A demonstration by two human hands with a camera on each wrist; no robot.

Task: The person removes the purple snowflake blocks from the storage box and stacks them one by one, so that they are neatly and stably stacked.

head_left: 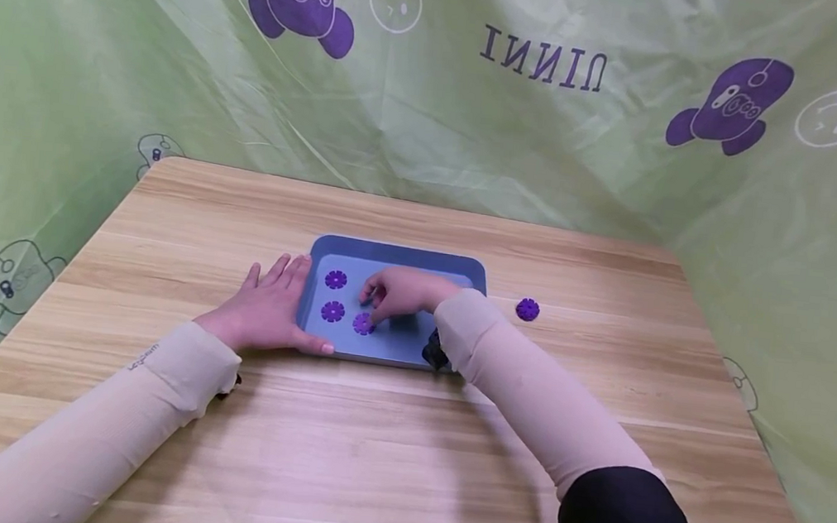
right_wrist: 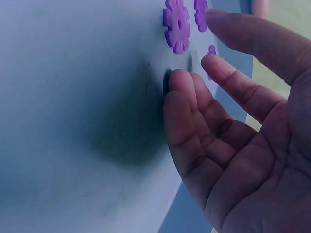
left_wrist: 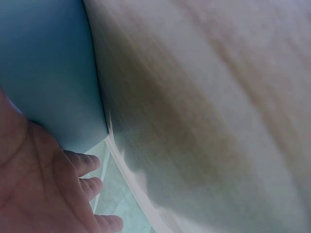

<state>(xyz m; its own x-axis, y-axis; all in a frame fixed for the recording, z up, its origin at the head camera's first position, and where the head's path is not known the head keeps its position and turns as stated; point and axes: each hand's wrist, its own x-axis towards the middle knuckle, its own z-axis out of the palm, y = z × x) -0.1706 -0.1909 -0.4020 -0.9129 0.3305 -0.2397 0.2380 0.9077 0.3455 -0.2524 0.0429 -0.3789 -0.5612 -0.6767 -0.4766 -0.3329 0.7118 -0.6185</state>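
A shallow blue tray (head_left: 397, 251) lies on the wooden table. Inside its left half, two purple notched plastic discs (head_left: 333, 311) lie in a column, with a third purple disc (head_left: 361, 324) to their right. My right hand (head_left: 404, 289) reaches in over the tray, a fingertip beside the third disc. The right wrist view shows that disc (right_wrist: 177, 26) flat and apart from the fingers, which are loosely bent around nothing. Spread over the tray's left rim, my left hand (head_left: 268, 306) has straight fingers; its palm (left_wrist: 39, 179) is against the blue wall (left_wrist: 53, 73).
Right of the tray, another purple disc (head_left: 527, 308) lies on the table (head_left: 342, 454); whether it is one or a stack is unclear. A green printed curtain (head_left: 431, 113) surrounds the table's back and sides. A small black device (head_left: 435, 351) sits under the right wrist.
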